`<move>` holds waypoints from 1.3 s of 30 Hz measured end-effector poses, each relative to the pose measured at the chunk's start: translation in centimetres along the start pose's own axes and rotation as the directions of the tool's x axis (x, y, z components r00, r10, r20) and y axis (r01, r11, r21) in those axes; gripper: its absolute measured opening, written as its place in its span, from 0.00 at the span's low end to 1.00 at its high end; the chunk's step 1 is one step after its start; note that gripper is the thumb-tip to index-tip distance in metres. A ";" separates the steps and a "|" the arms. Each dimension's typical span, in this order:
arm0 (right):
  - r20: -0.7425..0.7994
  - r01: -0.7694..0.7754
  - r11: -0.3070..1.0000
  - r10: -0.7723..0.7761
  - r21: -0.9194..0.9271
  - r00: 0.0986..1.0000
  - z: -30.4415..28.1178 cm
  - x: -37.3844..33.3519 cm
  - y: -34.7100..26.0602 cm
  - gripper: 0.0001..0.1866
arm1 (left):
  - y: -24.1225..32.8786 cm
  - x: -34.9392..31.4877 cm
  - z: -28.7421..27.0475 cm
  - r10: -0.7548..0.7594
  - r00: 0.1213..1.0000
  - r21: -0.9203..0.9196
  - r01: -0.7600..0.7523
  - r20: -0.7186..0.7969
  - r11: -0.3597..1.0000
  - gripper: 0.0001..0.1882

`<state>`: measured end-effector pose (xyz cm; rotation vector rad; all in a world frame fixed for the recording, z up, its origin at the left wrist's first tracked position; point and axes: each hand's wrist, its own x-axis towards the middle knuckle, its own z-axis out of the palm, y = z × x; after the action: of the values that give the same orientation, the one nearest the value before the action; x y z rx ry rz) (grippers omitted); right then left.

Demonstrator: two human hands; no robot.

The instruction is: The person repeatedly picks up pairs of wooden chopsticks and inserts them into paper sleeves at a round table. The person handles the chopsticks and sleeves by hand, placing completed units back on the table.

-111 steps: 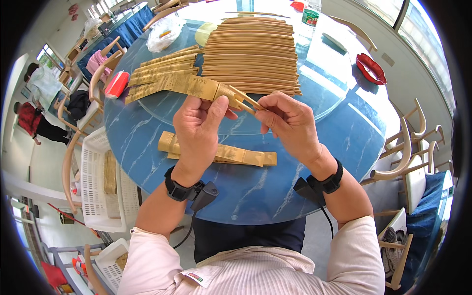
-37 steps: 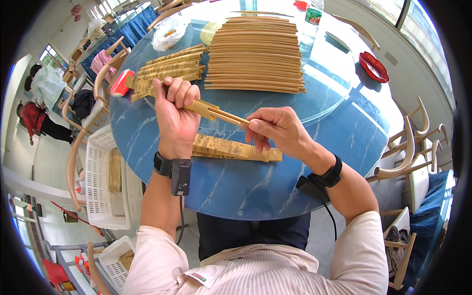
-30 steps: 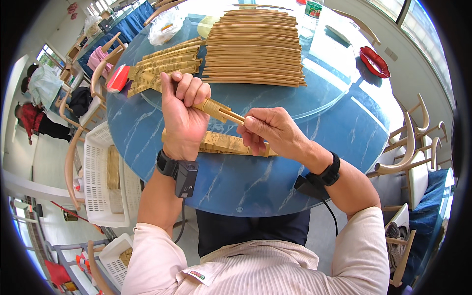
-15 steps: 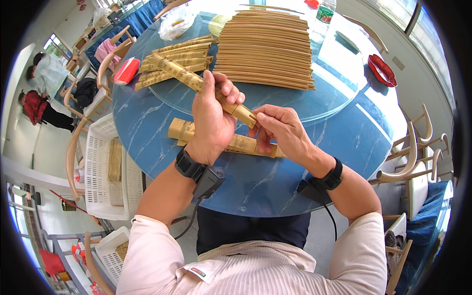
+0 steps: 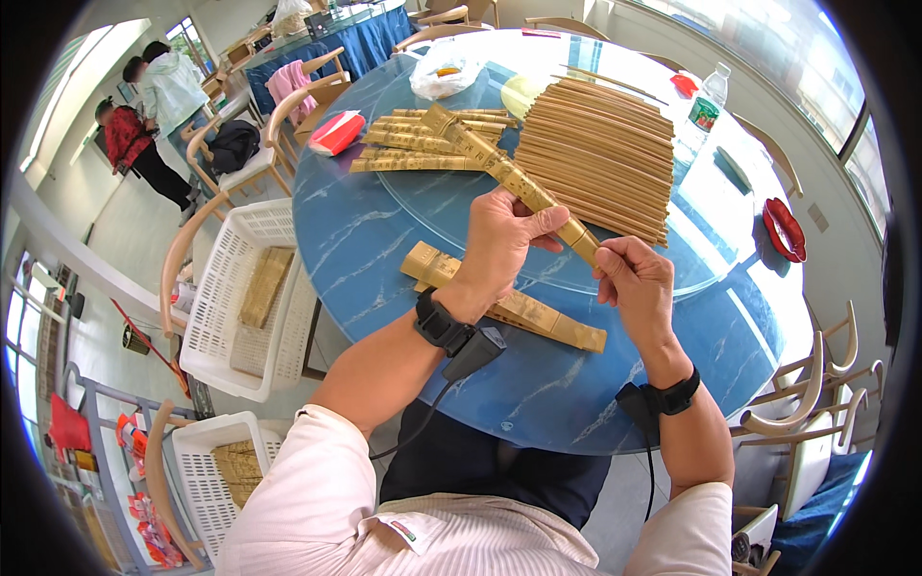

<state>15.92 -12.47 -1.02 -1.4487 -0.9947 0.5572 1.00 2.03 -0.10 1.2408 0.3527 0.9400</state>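
Observation:
A long, narrow gold packet with dark print slants over the table in front of me. My left hand is closed round its lower half, the thumb lying across the top. At the packet's lower right end, my right hand pinches with thumb and forefinger, its other fingers curled in. Under my left forearm and hand, a few flat gold packets lie on the blue table, partly covered. Beyond the held packet, a wide pile of thin brown sticks rests on the glass turntable, beside more gold packets.
The round blue marbled table also bears a red-and-white pack, a plastic bag, a bottle and a red dish. White baskets holding gold packets stand at left. Chairs surround the table; two people stand far left.
The whole view has swung, so the table sits farther right. My left thumb, raised before, now presses across the packet. My right hand still pinches the packet's end.

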 end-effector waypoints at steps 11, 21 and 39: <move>0.006 0.016 0.997 -0.016 -0.077 1.000 -0.5 0.5 0.2 0.10 | 0.9 7.1 -11.3 0.012 0.955 -0.050 -0.028 -0.297 0.998 0.17; -0.017 0.011 0.994 -0.013 -0.109 1.000 -0.7 0.4 -0.6 0.10 | 0.8 8.3 -17.3 0.123 0.825 0.287 0.049 -0.551 0.957 0.16; -0.148 0.088 0.981 -0.114 -0.173 0.982 -2.7 1.5 -0.9 0.08 | 0.8 8.0 -15.6 0.233 0.829 0.188 -0.158 -0.508 0.969 0.29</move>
<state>18.66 -12.83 0.55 -1.5540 -1.0013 0.2856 -5.35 18.22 -2.49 1.1401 0.7464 1.4621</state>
